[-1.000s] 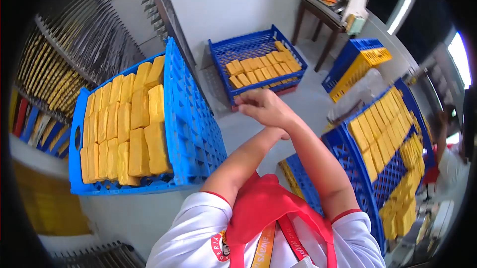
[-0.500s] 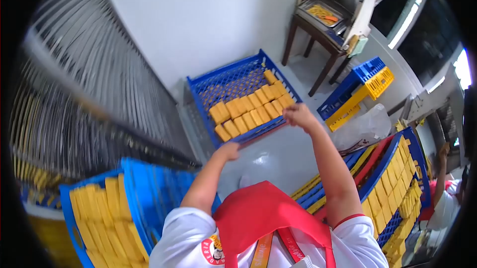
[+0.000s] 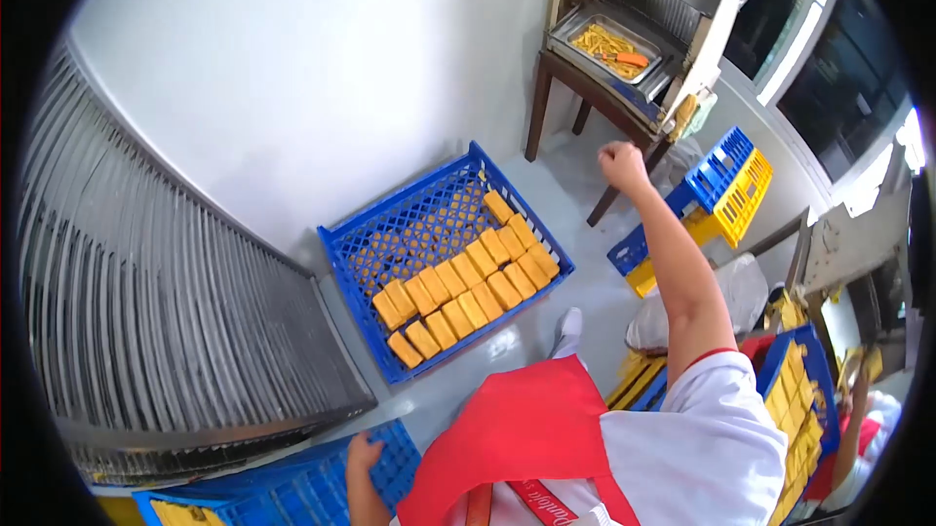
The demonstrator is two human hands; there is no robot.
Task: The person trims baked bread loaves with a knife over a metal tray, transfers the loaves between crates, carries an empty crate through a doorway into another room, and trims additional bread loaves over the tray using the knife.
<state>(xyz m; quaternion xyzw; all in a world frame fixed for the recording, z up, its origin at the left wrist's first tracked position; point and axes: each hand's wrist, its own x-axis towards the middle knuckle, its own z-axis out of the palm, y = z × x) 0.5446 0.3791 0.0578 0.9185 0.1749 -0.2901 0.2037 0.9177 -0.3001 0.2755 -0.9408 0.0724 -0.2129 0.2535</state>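
On the floor lies a blue mesh crate (image 3: 385,362) holding rows of golden rectangular blocks, bread-like in look (image 3: 466,277), along its near side. My right hand (image 3: 622,163) is raised beyond the crate's right side, in front of the wooden table's legs. Its fingers are curled in, and nothing shows in them. My left hand (image 3: 364,450) is low at my left side, over a lighter blue crate (image 3: 302,477); its fingers are a little apart and hold nothing. Whether it touches that crate I cannot tell.
A wooden-legged table (image 3: 585,87) carries a metal tray of yellow strips (image 3: 606,46). Blue and yellow crates (image 3: 726,185) stand beside a plastic bag (image 3: 707,302). A slatted metal rack (image 3: 185,302) rises at left. Stacked crates of blocks (image 3: 795,409) and another person (image 3: 863,428) are at right.
Both hands have left the floor crate's near edge: the right moved up and right, the left down and back to my side. My view has shifted, and a foot now shows near the crate.
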